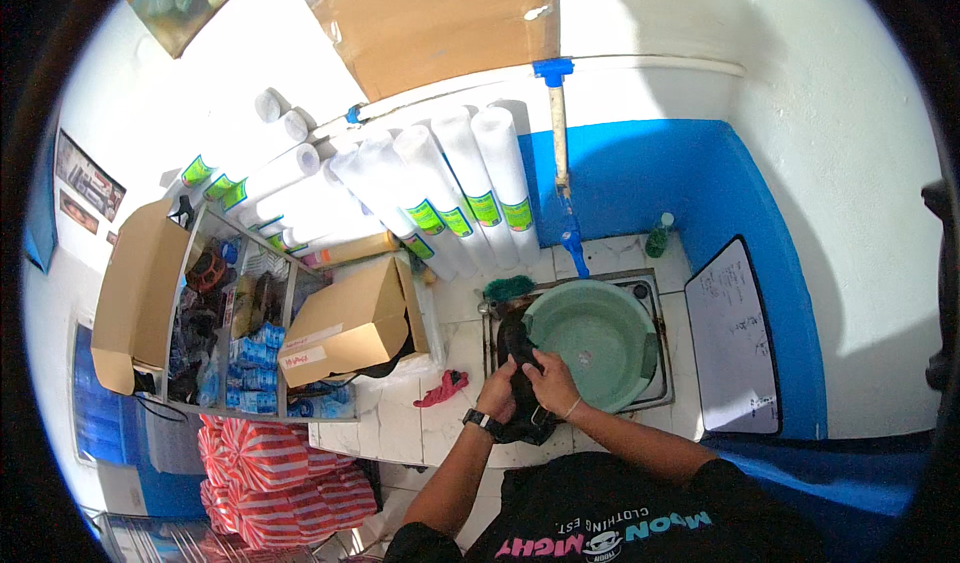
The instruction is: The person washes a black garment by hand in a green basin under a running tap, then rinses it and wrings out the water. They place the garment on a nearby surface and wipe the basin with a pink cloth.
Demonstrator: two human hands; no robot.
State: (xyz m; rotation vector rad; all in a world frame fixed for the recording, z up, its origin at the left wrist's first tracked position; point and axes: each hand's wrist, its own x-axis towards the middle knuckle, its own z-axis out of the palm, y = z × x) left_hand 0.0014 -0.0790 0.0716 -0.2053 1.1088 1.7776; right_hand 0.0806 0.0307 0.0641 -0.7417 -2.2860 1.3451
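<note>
Both hands are at a dark, soft-looking black item [517, 338] at the left rim of a round green basin [600, 313]. My left hand [496, 393], with a dark watch on its wrist, has its fingers closed on the item's left side. My right hand [553, 383] grips it from the right, thumb close to the left thumb. The item's lower part hangs below the hands toward my shirt; its kind cannot be made out. The basin rests over a metal sink [661, 388].
A blue tap [573, 248] stands behind the basin, with a green bottle [659, 235] and a whiteboard [735, 338] to the right. Left are a red cloth [441, 389], a cardboard box [345, 333], a crowded shelf [222, 313] and white rolls [450, 183].
</note>
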